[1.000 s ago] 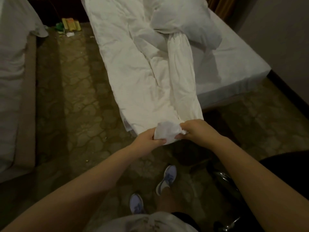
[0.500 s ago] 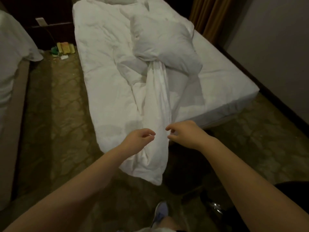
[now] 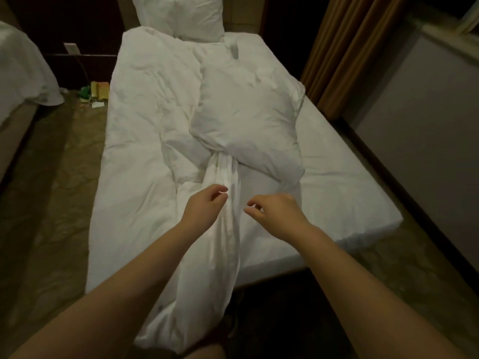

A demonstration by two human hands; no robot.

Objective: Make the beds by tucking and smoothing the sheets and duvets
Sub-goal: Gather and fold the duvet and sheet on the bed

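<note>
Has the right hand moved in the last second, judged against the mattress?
Yes. The right hand has let go of the duvet and moved forward: it was beyond the foot end of the mattress and now hovers above it.

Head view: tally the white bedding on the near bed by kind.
Pillows: 2, one at the head of the bed, one mid-bed
Duvet: 1
Bottom sheet: 1
Total: 4
</note>
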